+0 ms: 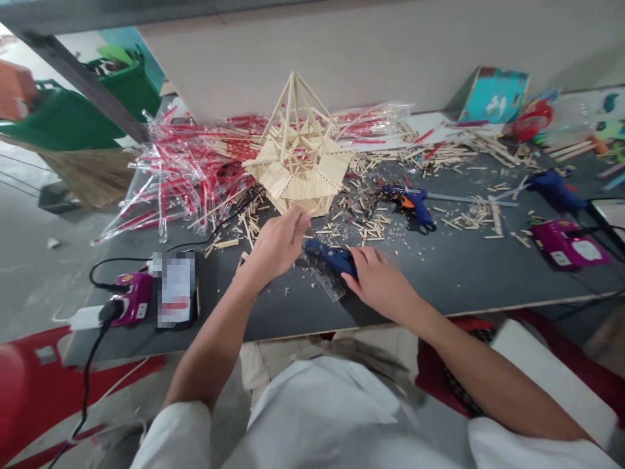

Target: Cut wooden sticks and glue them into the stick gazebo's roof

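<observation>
A model of thin wooden sticks [307,179], with a pointed frame on top and flared slatted panels, stands on the dark table [430,277]. My left hand [283,240] is at its near lower edge, fingers pressed together; what they hold, if anything, is hidden. My right hand [378,277] is closed round the end of a dark blue tool [334,257], whose exact kind is unclear. The tool's far end points towards my left fingers. Under it lies a clear plastic piece [329,281]. A blue glue gun [414,203] with an orange trigger lies beyond my right hand.
Plastic-wrapped red sticks [180,169] are heaped at the back left. Cut stick pieces [371,225] litter the table. At left are a phone [176,290] and a purple power socket [133,296] with cables. Another glue gun [556,189] and purple socket [569,244] are at right.
</observation>
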The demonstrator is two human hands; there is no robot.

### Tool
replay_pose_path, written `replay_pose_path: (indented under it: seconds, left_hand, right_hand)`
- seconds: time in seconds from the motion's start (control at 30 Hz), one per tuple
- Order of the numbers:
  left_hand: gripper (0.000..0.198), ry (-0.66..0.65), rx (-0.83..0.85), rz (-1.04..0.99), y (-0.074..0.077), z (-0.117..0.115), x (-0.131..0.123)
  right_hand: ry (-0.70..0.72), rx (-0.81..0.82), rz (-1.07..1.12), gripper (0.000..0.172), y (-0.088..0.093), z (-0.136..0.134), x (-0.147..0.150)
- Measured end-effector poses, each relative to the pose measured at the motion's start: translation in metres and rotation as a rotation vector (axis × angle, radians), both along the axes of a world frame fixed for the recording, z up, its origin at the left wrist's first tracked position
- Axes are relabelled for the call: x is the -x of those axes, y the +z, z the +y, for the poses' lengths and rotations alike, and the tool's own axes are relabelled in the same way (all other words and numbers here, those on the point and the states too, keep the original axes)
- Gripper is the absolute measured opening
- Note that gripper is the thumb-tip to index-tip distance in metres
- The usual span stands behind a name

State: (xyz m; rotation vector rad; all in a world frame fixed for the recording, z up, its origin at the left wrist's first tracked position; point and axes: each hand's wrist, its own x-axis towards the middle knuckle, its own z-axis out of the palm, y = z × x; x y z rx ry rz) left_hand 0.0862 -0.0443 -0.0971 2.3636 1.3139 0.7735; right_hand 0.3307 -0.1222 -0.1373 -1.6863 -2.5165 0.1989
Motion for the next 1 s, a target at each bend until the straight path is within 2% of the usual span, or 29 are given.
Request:
replay_pose_path:
  seconds: [0.07,0.17,0.3,0.4,0.63,1.0]
  left_hand:
    - [0.033,0.029,0.0,-0.051,-0.013,-0.005,0.005]
    - [0.033,0.004,0.032,-0.103,-0.027,-0.012,-0.001]
    - [0.035,-0.048,0.051,-0.117,-0.037,-0.017,-0.013]
    - [0.035,-0.063,0.064,-0.138,-0.039,-0.017,-0.014]
    - [0.036,-0.025,0.051,-0.113,-0.034,-0.016,-0.007]
    - [0.026,-0.104,-0.071,-0.057,-0.033,-0.014,0.001]
  right_hand:
    - [-0.091,0.067,0.171,0.047,0.006,0.003,-0.006]
    - [-0.185,0.239,0.543,0.045,0.017,0.006,-0.01]
    - [-0.201,0.395,0.854,0.049,0.022,0.001,0.002]
    - [-0.19,0.434,0.876,0.051,0.021,-0.005,0.015]
    - [-0.142,0.322,0.797,0.041,0.024,-0.013,0.027]
    - [-0.159,0.282,0.797,0.047,0.017,-0.019,0.037]
